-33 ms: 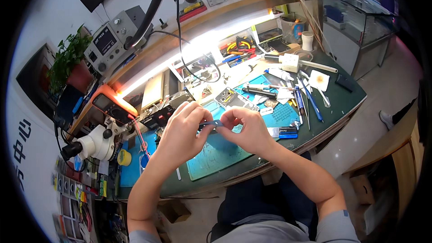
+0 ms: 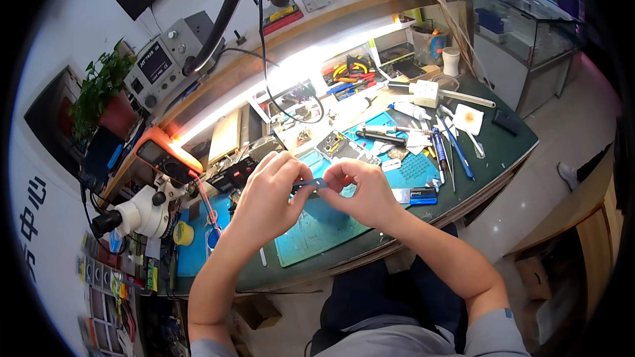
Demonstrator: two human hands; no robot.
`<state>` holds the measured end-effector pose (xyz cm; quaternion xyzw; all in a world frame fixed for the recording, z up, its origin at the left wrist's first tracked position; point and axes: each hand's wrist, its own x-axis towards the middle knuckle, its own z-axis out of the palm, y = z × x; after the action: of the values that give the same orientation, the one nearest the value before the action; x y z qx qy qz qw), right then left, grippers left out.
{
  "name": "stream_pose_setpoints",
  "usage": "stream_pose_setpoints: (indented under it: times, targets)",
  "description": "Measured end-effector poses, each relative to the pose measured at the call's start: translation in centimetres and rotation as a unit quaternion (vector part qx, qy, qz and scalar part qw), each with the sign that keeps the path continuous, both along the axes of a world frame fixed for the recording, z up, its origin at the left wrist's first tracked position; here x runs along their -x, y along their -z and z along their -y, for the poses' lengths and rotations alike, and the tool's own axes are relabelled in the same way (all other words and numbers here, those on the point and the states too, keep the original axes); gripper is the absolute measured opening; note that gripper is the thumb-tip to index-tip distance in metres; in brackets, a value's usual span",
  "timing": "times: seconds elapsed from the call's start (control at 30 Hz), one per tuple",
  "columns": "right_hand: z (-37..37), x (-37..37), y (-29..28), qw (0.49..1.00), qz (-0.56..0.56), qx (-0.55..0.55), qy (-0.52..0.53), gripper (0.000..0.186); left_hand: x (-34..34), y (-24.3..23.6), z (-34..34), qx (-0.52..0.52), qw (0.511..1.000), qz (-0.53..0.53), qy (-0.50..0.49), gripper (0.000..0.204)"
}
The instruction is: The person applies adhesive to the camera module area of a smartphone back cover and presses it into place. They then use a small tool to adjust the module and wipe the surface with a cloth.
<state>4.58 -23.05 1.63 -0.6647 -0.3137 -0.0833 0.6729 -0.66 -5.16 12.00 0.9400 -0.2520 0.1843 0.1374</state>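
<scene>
Above the blue-green work mat (image 2: 317, 238), my two hands meet around a small, flat, dark blue-grey piece (image 2: 317, 183). My left hand (image 2: 272, 188) pinches its left end between thumb and fingers. At the opposite end, the thumb and fingertips of my right hand (image 2: 365, 190) close on it too. The fingers cover most of the piece, so its kind does not show. Just beyond my hands lies an opened phone (image 2: 345, 147) with its inner parts bare. A blue-and-black packet (image 2: 422, 196) rests to the right of my right hand.
Pens, tweezers and a white tube (image 2: 411, 110) crowd the bench's right side. A multimeter (image 2: 165, 155) and a white microscope (image 2: 142, 211) stand at the left. Over the bench hangs a black lamp arm (image 2: 221, 20) with a looping cable. A lit shelf (image 2: 357, 10) runs along the back.
</scene>
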Motion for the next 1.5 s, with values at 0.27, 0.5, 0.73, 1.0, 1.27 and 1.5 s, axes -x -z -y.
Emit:
stream_pose_setpoints:
  times: [0.27,0.5,0.73,1.0,1.27,1.5]
  targets:
    - [-0.2,1.4,1.0,0.987,0.144,-0.041,0.063,0.016,0.9,0.2,-0.1,-0.062,0.993,0.09,0.047,0.02]
    - [1.1,6.0,2.4,0.912,0.387,-0.041,0.129,0.026,6.4,4.1,-2.2,-0.113,0.936,0.301,0.143,0.023]
    - [1.0,6.8,2.5,0.91,0.386,-0.028,0.146,0.021,7.2,4.9,-2.2,-0.093,0.939,0.304,0.134,0.02]
    - [0.5,7.0,1.9,0.923,0.351,-0.012,0.156,0.026,7.4,5.1,-1.6,-0.026,0.966,0.243,0.089,0.025]
    - [0.0,7.5,1.9,0.946,0.298,0.006,0.129,0.026,8.0,3.8,-1.4,-0.06,0.979,0.183,0.065,0.023]
    - [0.4,7.0,1.5,0.96,0.248,0.001,0.131,0.028,6.5,1.5,-0.2,-0.112,0.982,0.131,0.075,0.024]
